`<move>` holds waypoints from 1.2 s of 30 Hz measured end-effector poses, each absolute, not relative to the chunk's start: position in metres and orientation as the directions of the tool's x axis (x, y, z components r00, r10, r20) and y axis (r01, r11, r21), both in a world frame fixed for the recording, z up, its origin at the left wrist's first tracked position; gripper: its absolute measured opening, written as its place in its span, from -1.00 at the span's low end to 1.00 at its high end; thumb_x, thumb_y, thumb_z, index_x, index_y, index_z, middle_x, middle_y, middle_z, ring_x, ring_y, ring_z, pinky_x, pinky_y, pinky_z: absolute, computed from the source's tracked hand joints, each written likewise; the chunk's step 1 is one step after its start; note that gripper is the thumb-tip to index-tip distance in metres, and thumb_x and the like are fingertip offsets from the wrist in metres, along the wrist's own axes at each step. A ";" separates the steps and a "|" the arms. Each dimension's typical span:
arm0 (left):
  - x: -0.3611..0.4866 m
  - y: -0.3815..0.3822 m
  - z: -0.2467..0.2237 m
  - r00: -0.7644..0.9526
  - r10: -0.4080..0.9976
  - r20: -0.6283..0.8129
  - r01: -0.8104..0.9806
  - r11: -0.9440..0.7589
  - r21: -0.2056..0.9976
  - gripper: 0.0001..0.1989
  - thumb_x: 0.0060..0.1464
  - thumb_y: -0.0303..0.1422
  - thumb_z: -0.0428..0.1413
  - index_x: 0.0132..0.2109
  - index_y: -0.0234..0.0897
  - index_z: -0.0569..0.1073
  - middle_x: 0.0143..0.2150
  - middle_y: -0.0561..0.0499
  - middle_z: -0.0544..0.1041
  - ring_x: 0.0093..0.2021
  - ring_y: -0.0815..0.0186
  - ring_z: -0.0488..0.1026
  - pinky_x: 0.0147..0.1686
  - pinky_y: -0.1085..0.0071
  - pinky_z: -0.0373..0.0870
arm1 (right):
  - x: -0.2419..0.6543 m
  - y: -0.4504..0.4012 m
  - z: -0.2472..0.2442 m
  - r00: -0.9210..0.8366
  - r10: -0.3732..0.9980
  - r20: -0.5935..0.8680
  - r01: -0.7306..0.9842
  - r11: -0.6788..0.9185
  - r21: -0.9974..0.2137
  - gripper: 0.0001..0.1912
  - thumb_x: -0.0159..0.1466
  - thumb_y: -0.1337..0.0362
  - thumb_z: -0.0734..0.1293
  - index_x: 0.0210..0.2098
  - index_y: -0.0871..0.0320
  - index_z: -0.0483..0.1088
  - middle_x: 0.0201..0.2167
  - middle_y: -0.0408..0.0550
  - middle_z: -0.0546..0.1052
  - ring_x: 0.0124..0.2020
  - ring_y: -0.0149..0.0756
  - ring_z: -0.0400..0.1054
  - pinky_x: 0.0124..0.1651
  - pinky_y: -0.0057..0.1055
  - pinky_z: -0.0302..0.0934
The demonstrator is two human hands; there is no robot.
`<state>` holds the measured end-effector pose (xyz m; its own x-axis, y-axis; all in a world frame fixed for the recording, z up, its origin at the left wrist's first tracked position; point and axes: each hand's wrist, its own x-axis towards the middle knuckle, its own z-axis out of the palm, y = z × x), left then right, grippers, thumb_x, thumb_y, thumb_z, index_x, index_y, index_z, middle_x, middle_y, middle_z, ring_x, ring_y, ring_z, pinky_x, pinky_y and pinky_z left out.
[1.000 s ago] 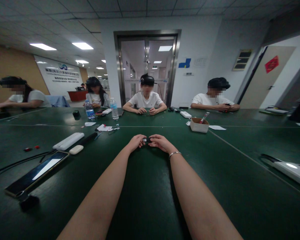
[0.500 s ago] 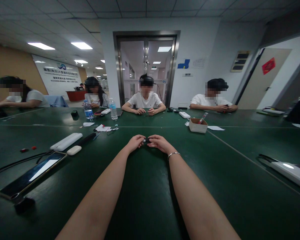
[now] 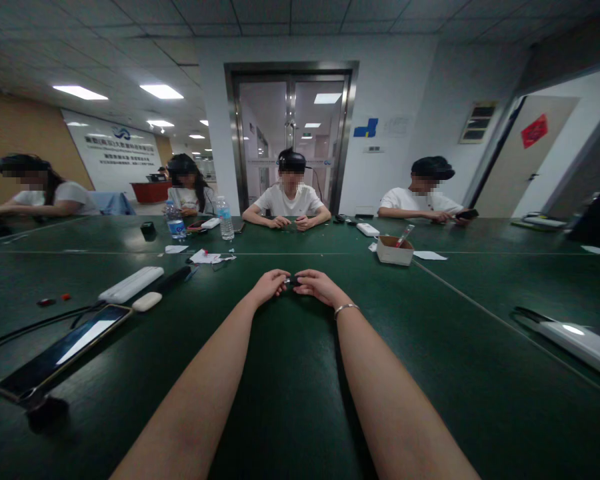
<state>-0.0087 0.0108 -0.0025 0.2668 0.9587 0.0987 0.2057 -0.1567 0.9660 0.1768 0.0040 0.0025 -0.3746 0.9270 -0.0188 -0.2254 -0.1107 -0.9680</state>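
Note:
Both hands meet over the middle of the green table (image 3: 290,360). Between them is a small dark object with a shiny silver end (image 3: 291,281). My left hand (image 3: 270,287) is closed, its fingertips pinching the silver end. From the other side, my right hand (image 3: 319,287) is closed on the dark part, with a silver bracelet (image 3: 347,307) at the wrist. Fingers cover much of the object, so its exact form is hard to make out.
At the left lie a phone (image 3: 63,357), a white earphone case (image 3: 147,302) and a white power strip (image 3: 131,285). Another strip (image 3: 580,343) is at the right. Ahead are a small box (image 3: 395,251), bottles (image 3: 225,219) and several seated people.
My hands hold nearly the same pose around the small object. Across the table at the right, a person's hand has moved outward with a dark phone-like thing. The view has shifted slightly.

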 end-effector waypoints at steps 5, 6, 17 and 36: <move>-0.009 0.013 -0.004 0.277 0.957 0.080 0.194 -0.137 0.971 -0.69 0.09 -0.29 -0.04 -0.11 -0.42 0.41 -0.56 0.05 0.38 -0.63 0.50 0.24 -0.61 0.56 0.19 | 0.176 0.004 0.003 -0.366 0.930 -0.027 -0.215 -0.112 -0.970 -0.81 0.16 0.56 0.28 -0.21 0.31 0.34 -0.47 0.01 0.54 -0.47 -0.34 0.51 -0.38 -0.54 0.42; -0.009 0.014 -0.005 0.289 0.954 0.086 0.193 -0.146 0.970 -0.68 0.11 -0.28 -0.06 -0.11 -0.43 0.41 -0.57 0.05 0.39 -0.63 0.50 0.24 -0.61 0.56 0.19 | 0.176 0.004 0.003 -0.364 0.931 -0.028 -0.212 -0.112 -0.971 -0.81 0.16 0.56 0.28 -0.22 0.31 0.34 -0.47 0.01 0.54 -0.47 -0.34 0.51 -0.37 -0.53 0.42; -0.009 0.014 -0.005 0.271 0.958 0.095 0.210 -0.156 0.965 -0.72 0.06 -0.35 0.00 -0.11 -0.39 0.42 -0.52 0.06 0.38 -0.58 0.50 0.26 -0.58 0.56 0.21 | 0.176 0.004 0.003 -0.353 0.935 -0.031 -0.206 -0.110 -0.972 -0.81 0.16 0.56 0.29 -0.22 0.32 0.34 -0.46 0.03 0.54 -0.46 -0.33 0.51 -0.35 -0.51 0.42; -0.007 0.010 -0.001 0.265 0.961 0.082 0.202 -0.139 0.970 -0.70 0.04 -0.37 0.02 -0.06 -0.40 0.38 -0.51 0.05 0.41 -0.58 0.49 0.28 -0.56 0.54 0.23 | 0.177 0.007 0.000 -0.356 0.934 -0.036 -0.208 -0.116 -0.971 -0.81 0.16 0.55 0.29 -0.21 0.31 0.34 -0.43 0.03 0.54 -0.45 -0.33 0.51 -0.36 -0.51 0.43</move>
<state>-0.0071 0.0099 -0.0012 0.2652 0.9607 0.0822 0.2018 -0.1386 0.9696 0.1768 0.0068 0.0003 -0.3556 0.9340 -0.0355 -0.2080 -0.1161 -0.9712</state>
